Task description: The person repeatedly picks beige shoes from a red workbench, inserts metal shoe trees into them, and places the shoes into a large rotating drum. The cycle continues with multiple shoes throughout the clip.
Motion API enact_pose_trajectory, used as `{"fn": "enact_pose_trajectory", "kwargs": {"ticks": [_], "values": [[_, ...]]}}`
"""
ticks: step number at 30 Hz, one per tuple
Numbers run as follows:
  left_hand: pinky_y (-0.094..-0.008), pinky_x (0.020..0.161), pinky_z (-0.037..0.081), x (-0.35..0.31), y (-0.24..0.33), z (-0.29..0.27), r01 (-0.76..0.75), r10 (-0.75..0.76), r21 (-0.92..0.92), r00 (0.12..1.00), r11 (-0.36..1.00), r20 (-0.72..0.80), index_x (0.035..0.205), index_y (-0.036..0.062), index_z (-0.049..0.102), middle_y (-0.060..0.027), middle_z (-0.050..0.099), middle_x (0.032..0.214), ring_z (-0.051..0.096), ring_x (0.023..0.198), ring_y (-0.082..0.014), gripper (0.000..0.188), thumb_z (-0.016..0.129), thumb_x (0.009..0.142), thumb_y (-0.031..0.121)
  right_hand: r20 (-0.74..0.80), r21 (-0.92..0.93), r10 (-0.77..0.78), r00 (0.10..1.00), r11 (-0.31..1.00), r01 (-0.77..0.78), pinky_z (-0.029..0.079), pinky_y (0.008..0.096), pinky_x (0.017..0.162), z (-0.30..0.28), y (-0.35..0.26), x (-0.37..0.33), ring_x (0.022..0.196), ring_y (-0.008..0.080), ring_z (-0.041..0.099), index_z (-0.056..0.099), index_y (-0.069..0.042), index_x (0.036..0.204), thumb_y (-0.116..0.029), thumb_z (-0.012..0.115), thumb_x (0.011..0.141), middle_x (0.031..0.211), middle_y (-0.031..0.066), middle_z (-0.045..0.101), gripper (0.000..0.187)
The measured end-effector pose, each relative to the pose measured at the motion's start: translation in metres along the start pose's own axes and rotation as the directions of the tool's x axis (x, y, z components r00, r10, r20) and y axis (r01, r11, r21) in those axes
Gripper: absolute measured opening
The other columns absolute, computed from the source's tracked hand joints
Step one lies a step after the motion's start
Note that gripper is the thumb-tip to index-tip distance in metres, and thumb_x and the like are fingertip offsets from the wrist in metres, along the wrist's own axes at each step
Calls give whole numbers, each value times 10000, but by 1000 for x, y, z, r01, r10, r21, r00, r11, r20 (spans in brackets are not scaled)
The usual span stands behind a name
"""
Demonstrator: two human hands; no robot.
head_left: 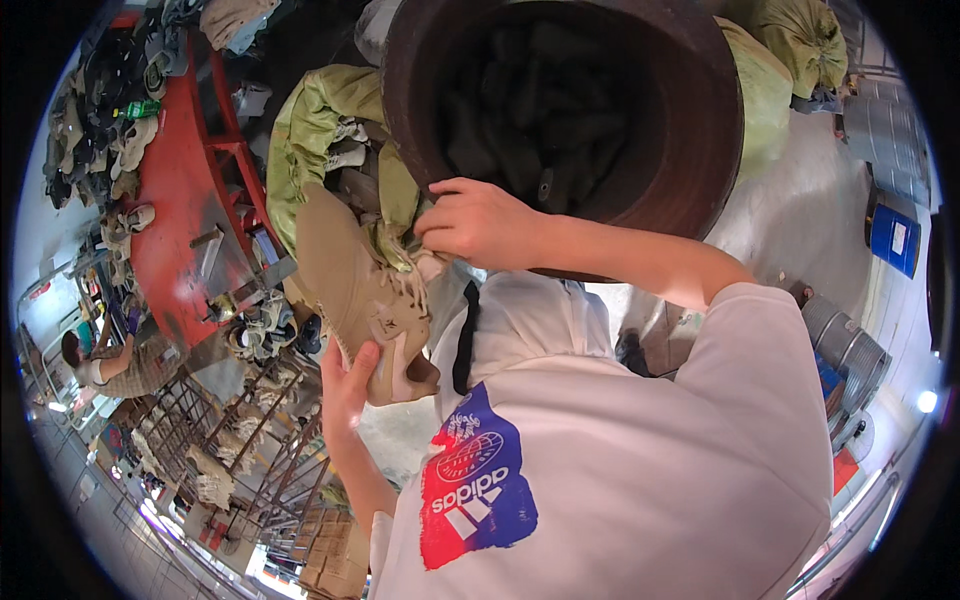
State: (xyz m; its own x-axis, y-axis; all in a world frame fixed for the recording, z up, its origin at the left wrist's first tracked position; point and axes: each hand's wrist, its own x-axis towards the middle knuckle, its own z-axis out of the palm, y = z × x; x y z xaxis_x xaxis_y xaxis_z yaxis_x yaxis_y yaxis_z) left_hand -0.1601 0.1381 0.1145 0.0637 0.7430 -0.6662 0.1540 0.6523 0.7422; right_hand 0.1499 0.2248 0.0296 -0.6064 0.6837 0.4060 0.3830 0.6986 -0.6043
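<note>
A tan sneaker point(350, 290) with loose pale laces is held at a tilt in front of me, its toe end pointing up and away. My left hand point(347, 388) is closed around its lower end, the thumb pressed on the side. Over the laces, my right hand point(482, 225) has its fingers curled together beside a pale piece point(430, 265); what they grip is partly hidden. Just beyond the right hand stands a large dark brown tub point(690, 130). Inside it lie several dark, elongated pieces point(540, 110), too dim to name.
A yellow-green sack point(300, 130) holding shoes stands left of the tub; another sack point(760, 100) is at its right. Farther left are a red table point(170, 200), racks point(240, 440) and a person point(110, 360). Metal drums point(845, 340) and a blue drum point(893, 240) stand at right.
</note>
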Motion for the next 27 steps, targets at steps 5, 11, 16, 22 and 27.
{"fn": "enact_pose_trajectory", "kwargs": {"ticks": [5, 11, 16, 22, 27], "values": [[-370, 1017, 494, 3, -30, 26, 75, -126, -457, 989, 887, -81, 1425, 27, 496, -91, 616, 1338, 613, 1199, -209, 573, 647, 1002, 383, 281, 748, 348, 894, 504, -431, 580, 393, 814, 7, 24, 3, 1034, 250, 687, 702, -37, 1149, -215, 742, 906, 1109, 86, 712, 304], [-433, 1129, 418, -11, -76, 48, 105, -241, -729, 967, 676, -83, 1514, 102, 418, -83, 512, 1481, 506, 1354, -262, 581, 445, 1073, 478, 479, 766, 779, 405, -145, -626, 568, 292, 660, 59, 151, -54, 750, 165, 679, 692, -16, 1151, -251, 668, 983, 952, 99, 725, 291], [-454, 1131, 421, -26, -97, 58, 57, -333, -784, 922, 619, -196, 1529, 119, 405, -82, 510, 1485, 500, 1362, -267, 596, 457, 1066, 491, 247, 232, 954, 171, 113, -966, 549, 425, 908, 163, 258, -149, 1077, 312, 667, 585, -18, 1344, -412, 720, 918, 1192, 193, 683, 596], [-455, 1132, 416, -39, -111, 82, 33, -423, -785, 856, 618, -297, 1531, 124, 401, -74, 491, 1499, 497, 1361, -268, 618, 472, 1056, 513, 291, 122, 945, 150, 119, -985, 402, 447, 1141, 232, 260, -132, 1376, 436, 466, 139, -42, 1591, -684, 845, 647, 1485, 330, 437, 1342], [-443, 1142, 405, -50, -125, 99, 18, -447, -803, 838, 595, -312, 1540, 114, 386, -80, 475, 1512, 480, 1376, -265, 641, 478, 1052, 520, 295, 61, 952, 84, 70, -996, 395, 484, 1148, 234, 246, -107, 1412, 476, 401, -38, -66, 1614, -723, 879, 534, 1516, 403, 327, 1562]]}}
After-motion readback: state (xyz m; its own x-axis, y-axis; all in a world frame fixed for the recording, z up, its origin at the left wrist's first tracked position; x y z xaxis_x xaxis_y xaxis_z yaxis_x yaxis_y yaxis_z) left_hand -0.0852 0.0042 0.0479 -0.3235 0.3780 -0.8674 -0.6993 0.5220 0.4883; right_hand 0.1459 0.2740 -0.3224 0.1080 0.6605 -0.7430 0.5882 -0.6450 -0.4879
